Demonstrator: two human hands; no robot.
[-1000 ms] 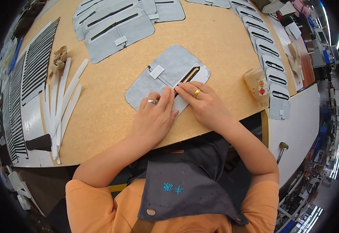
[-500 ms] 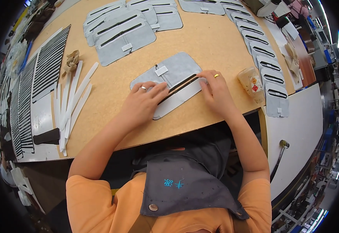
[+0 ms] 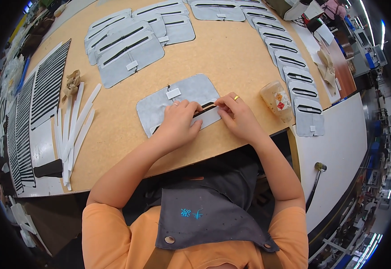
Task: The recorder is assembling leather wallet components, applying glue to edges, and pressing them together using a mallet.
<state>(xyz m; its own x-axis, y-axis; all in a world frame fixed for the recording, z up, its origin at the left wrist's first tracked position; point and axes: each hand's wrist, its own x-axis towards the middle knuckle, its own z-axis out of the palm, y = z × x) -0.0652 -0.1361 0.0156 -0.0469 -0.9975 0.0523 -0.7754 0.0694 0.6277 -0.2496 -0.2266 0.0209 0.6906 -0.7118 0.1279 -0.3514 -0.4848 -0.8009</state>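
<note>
A grey fabric panel (image 3: 153, 106) with rounded corners lies on the table in front of me, turned slightly. It has a small white tab (image 3: 173, 93) with a short black cord end, and a long black-edged slot (image 3: 204, 110) beside a white strip. My left hand (image 3: 177, 123) rests over the middle of the slot, fingers bent against its edge and thumb on the near side. At the slot's right end my right hand (image 3: 238, 117) pinches the edge between thumb and fingers. The fingertips partly hide what they grip.
Similar grey panels lie in overlapping groups at the far left (image 3: 133, 51) and along the right (image 3: 303, 92). A clear plastic container (image 3: 276, 101) stands right of my hand. White strips (image 3: 77, 130) and black-striped sheets (image 3: 50, 85) lie left. A hammer (image 3: 318, 175) rests on the white side table.
My left hand has shifted along the slot toward the right hand, its fingers now more bent. My right hand has closed into a pinch at the slot's end. The whole view has shifted slightly.
</note>
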